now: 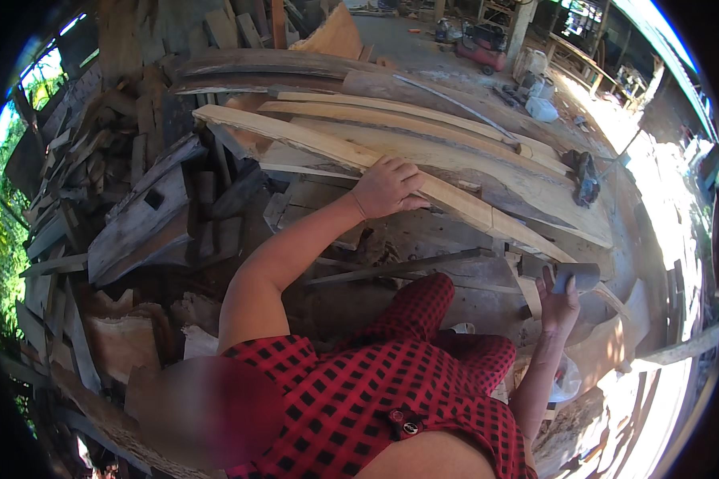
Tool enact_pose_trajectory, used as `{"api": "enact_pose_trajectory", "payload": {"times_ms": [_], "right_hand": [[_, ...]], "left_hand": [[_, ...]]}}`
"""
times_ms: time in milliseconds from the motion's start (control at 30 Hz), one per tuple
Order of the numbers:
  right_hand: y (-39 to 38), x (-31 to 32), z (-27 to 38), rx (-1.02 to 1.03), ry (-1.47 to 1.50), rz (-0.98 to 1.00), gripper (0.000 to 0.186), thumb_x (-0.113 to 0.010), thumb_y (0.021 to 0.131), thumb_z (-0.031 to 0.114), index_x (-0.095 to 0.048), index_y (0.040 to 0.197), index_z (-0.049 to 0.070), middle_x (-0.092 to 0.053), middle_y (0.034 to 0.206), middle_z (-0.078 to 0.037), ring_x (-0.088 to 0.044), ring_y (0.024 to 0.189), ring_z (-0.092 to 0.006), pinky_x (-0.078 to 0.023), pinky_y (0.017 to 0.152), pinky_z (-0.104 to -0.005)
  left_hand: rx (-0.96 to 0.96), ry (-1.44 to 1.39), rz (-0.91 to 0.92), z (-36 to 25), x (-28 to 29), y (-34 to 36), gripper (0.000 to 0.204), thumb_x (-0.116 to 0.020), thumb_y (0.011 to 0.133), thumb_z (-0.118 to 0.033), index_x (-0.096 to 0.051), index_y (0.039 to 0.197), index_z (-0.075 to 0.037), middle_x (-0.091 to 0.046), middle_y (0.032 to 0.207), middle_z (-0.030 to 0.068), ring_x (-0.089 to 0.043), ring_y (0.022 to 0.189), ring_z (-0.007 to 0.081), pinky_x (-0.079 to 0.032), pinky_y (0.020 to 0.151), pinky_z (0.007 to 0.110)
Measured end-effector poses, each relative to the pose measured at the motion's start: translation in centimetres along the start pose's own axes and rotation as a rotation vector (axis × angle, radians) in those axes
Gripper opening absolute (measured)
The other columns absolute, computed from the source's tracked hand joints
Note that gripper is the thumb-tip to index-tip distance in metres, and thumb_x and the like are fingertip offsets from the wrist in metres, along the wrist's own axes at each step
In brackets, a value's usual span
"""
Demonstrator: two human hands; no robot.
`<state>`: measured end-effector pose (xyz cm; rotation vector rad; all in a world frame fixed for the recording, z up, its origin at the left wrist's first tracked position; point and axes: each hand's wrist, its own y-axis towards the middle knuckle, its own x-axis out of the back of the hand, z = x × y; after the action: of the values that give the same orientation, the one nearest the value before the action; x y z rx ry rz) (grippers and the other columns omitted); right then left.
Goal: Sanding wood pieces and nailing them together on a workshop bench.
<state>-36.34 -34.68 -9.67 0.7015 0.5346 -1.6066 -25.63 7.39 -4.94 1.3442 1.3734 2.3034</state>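
Note:
A long, pale wooden strip [295, 137] runs slantwise across the view, from the upper left down to the right. Over its middle my left hand [387, 188] is closed, fingers curled across the top face and thumb at the near edge. Farther right, by the strip's near end, my right hand [559, 305] grips a grey curled piece [579, 276] that looks like sandpaper; its exact kind is hard to make out. A thin line crosses the strip between my hands. Under it lies a wide, rough-edged board [519, 191].
More pale strips [407, 120] lie just beyond, with a thin metal rod [455, 106] across the boards. A dark plastic bag [587, 180] sits at the right end. Scrap wood [136, 207] is heaped on the left. A red compressor [481, 49] stands at the back.

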Motion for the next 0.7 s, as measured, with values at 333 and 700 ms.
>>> {"api": "enact_pose_trajectory", "payload": {"times_ms": [333, 700], "right_hand": [[6.0, -2.7, 1.4, 0.011, -0.15, -0.343, 0.045, -0.069, 0.079, 0.029, -0.053, 0.116, 0.009, -0.051, 0.114, -0.014, -0.047, 0.105, -0.0341, -0.044, 0.085, -0.0464], [5.7, -1.3, 0.9, 0.0, -0.093, -0.366, 0.037, -0.069, 0.078, 0.032, -0.056, 0.106, 0.013, -0.055, 0.094, -0.006, -0.051, 0.085, -0.0238, -0.044, 0.071, -0.0378]], "left_hand": [[0.107, 0.015, 0.096, -0.6, -0.2, -1.8, 0.036, -0.065, 0.076, -0.027, -0.053, 0.106, -0.013, -0.052, 0.107, 0.0053, -0.048, 0.103, 0.0238, -0.035, 0.088, 0.039], [0.354, 0.122, 0.622, 3.2, 3.8, -1.8, 0.086, -0.076, 0.061, -0.037, -0.038, 0.133, -0.01, -0.044, 0.129, 0.0164, -0.04, 0.121, 0.033, -0.028, 0.102, 0.049]]}}
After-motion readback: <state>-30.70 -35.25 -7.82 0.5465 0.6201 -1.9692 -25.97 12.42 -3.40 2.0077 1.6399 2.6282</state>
